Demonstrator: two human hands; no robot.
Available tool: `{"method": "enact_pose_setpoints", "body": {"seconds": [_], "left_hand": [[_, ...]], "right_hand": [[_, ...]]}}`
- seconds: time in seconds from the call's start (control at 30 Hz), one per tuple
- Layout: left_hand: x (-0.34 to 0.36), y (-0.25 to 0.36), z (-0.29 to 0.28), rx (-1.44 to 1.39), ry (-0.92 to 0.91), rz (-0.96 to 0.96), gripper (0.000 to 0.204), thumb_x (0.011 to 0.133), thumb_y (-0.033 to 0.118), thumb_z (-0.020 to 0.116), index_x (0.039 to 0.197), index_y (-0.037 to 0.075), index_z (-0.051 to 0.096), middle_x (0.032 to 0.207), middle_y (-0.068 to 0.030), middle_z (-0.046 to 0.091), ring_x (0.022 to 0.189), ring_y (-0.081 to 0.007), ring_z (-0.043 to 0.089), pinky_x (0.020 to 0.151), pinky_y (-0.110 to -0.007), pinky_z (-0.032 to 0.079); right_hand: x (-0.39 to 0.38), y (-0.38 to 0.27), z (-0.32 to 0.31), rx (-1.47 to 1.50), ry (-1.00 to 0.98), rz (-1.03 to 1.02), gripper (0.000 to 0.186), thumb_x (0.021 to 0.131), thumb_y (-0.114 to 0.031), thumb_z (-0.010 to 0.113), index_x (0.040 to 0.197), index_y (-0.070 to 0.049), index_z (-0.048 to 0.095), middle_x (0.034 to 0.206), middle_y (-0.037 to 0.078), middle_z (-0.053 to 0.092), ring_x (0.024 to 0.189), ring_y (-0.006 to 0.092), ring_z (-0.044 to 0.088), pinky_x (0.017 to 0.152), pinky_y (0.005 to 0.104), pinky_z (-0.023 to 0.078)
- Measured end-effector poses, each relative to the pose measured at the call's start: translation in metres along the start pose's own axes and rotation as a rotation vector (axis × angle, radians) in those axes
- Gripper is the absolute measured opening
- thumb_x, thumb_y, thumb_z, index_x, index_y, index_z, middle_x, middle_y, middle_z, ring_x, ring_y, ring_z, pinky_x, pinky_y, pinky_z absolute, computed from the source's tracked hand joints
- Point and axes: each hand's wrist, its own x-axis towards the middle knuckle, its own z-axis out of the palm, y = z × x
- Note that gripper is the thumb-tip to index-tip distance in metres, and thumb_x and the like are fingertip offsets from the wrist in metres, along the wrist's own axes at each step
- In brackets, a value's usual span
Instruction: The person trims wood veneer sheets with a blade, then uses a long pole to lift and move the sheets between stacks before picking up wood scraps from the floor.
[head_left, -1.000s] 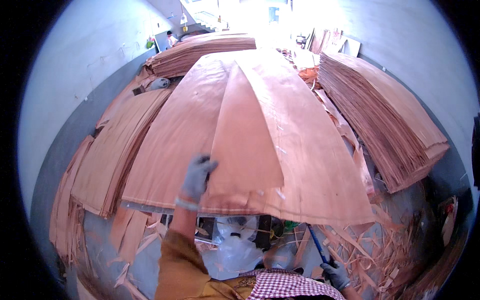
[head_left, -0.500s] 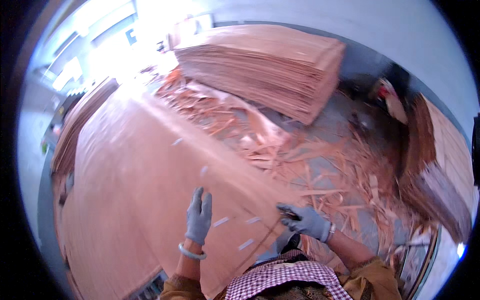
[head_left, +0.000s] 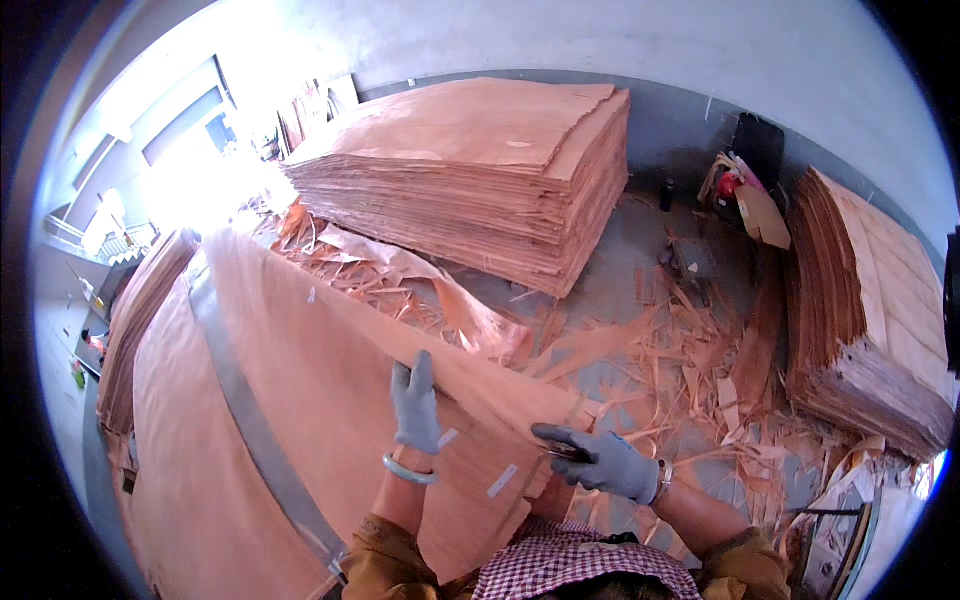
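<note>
My left hand (head_left: pixel 416 408), in a grey glove, lies flat on the veneer sheet (head_left: pixel 330 400), fingers straight and together, pressing down near its right edge; it grasps nothing. A pale bangle (head_left: pixel 408 470) sits at that wrist. My right hand (head_left: pixel 600 460), also gloved, has its grip closed around a small dark tool (head_left: pixel 566 451) at the sheet's torn edge; what kind of tool I cannot tell. The sheet spreads across the tabletop in front of me and away to my left. Pale tape patches (head_left: pixel 502 481) dot it between my hands. Scrap strips (head_left: pixel 680 370) litter the floor to the right. Tall veneer stack (head_left: pixel 480 170) stands beyond; another stack (head_left: pixel 870 320) far right.
</note>
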Motion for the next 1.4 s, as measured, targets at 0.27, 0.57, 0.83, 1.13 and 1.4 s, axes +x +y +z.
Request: {"method": "enact_pose_setpoints", "body": {"seconds": [0.27,0.57,0.83,1.13,1.4], "left_hand": [[0.145,-0.025,0.134,0.108,-0.059,0.201,0.027,0.089,0.018,0.053,0.108,0.000,0.047,0.096,-0.0039,0.050,0.082,-0.0083,0.042,0.071,-0.025,0.039],[0.333,-0.025,0.296,0.489,-0.150,0.315,0.034,0.085,0.024,0.058,0.102,-0.004,0.048,0.080,-0.0090,0.053,0.074,-0.0156,0.050,0.067,-0.033,0.043],[0.512,-0.057,0.513,0.919,0.153,0.713,0.052,0.078,0.043,0.060,0.093,-0.004,0.044,0.089,-0.0250,0.051,0.086,-0.0387,0.051,0.077,-0.046,0.040],[0.636,-0.117,0.582,0.810,0.171,0.752,0.053,0.081,0.042,0.058,0.100,-0.005,0.042,0.103,-0.0251,0.046,0.097,-0.0386,0.046,0.084,-0.045,0.038],[0.756,-0.168,0.625,0.673,0.000,0.663,0.050,0.085,0.040,0.056,0.103,-0.006,0.045,0.101,-0.0229,0.050,0.091,-0.0341,0.052,0.081,-0.040,0.042]], "right_hand": [[0.088,0.032,-0.159,0.257,0.068,-0.152,0.056,0.086,-0.015,0.059,0.136,-0.009,0.035,0.087,-0.002,0.053,0.069,0.0068,0.050,0.060,0.0211,0.044],[0.190,0.018,-0.358,0.604,0.091,-0.120,0.056,0.083,-0.009,0.059,0.134,-0.006,0.036,0.077,0.000,0.054,0.062,0.0079,0.052,0.050,0.0187,0.039],[0.244,0.001,-0.595,0.590,0.270,-0.270,0.054,0.079,-0.005,0.056,0.130,0.001,0.038,0.063,0.007,0.055,0.047,0.0104,0.046,0.043,0.0213,0.037],[0.344,0.020,-0.720,0.575,0.298,-0.308,0.026,0.081,-0.012,0.059,0.104,-0.001,0.056,0.060,0.004,0.056,0.045,0.0104,0.049,0.041,0.0205,0.038],[0.450,0.031,-0.836,0.512,0.346,-0.299,0.009,0.083,-0.013,0.056,0.086,-0.004,0.054,0.059,0.002,0.053,0.042,0.0079,0.044,0.039,0.0190,0.036]]}}
